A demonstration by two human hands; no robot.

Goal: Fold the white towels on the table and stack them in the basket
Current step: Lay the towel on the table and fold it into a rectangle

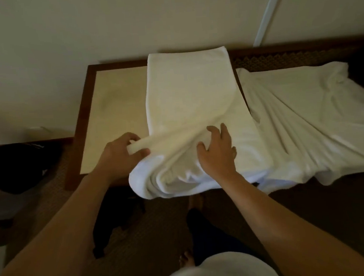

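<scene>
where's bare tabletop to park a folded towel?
Only the light panel left of the long towel, bordered by the dark wood frame; left hand sits at its near edge. Everything to the right is covered by the crumpled towel.

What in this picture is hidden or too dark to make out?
- Basket: none visible in the head view.
- Second towel: right end cut off by the frame edge.
- Table: near edge hidden under the towel being folded.
- Dark object at left: too dim to identify.
</scene>
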